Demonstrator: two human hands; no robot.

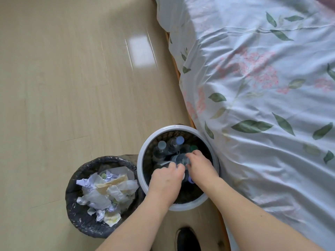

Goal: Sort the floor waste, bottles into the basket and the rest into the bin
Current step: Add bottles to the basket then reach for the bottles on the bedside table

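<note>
2 hands, left [165, 180] and right [200, 164], gripping 1 bottle [178, 159] inside 1 basket [140, 169], beside 1 bin [72, 180].

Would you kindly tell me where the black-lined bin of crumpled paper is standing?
In the head view, the bin stands on the floor at lower left, directly left of the white-rimmed basket.

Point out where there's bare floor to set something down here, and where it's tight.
Bare floor spreads left of the bed and beyond the bin and basket. It is tight where those two touch, and inside the basket, where both hands work among bottles.
</note>
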